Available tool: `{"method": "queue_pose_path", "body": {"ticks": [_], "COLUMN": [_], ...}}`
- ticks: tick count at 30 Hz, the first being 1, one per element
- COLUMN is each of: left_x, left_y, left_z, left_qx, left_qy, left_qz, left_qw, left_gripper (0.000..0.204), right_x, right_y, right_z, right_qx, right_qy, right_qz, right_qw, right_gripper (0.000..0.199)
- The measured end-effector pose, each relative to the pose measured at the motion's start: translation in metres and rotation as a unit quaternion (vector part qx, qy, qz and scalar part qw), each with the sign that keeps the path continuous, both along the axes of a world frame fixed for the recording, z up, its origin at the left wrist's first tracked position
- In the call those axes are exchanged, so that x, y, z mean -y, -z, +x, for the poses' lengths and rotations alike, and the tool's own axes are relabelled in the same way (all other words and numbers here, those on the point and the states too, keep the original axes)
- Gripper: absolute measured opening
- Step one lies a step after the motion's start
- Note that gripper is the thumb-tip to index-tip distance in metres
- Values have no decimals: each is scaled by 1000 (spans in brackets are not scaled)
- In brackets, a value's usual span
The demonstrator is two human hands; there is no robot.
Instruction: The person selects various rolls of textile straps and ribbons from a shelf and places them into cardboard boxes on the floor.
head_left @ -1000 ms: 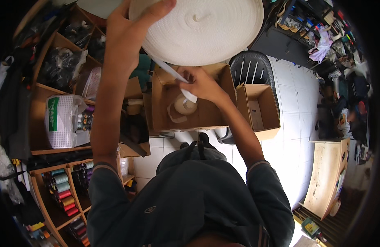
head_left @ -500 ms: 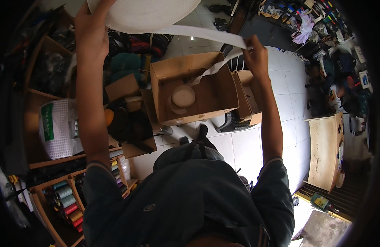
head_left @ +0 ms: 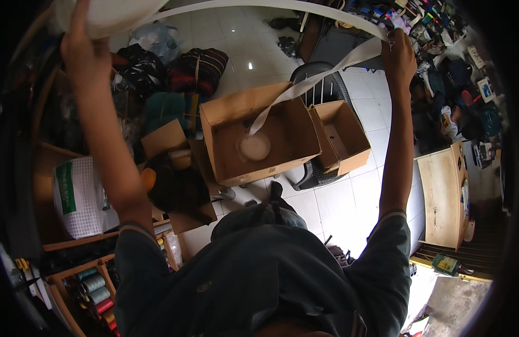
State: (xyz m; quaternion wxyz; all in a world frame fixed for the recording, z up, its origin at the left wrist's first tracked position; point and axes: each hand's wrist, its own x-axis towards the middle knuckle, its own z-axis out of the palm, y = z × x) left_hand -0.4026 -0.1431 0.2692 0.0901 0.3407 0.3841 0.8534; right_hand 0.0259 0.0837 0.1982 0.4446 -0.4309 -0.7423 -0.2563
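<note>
A dark striped bundle [head_left: 201,68] lies beside a black plastic bag [head_left: 140,68]. One smaller carton [head_left: 354,159] stands on the black chair [head_left: 317,176]. At the lower left, coloured thread spools [head_left: 96,293] are kept in a wooden rack [head_left: 64,310].

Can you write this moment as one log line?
left hand: holds white roll | right hand: grips white strap | strap: spans roll to right hand, then down into cardboard box

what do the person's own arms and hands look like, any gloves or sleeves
The left hand and right hand are ungloved. The forearms are bare below the short, dark, loose sleeves of a shirt, edged with a thin lighter stripe.
</note>
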Motion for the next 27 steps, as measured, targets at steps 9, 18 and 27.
{"method": "queue_pose_path", "body": {"ticks": [9,18,27], "left_x": [22,11,-42], "left_y": [33,91,95], "left_z": [-37,2,101], "left_qx": [-74,-183,-427], "left_qy": [-7,175,279], "left_qz": [-160,-262,-222], "left_qw": [984,931,831], "left_gripper": [64,54,57], "right_x": [-38,-36,105], "right_y": [67,117,173], "right_z": [134,277,312], "right_qx": [-43,1,-11], "right_qy": [72,141,131], "right_qz": [-104,-421,-761], "right_qw": [991,896,635], "right_gripper": [17,33,45]}}
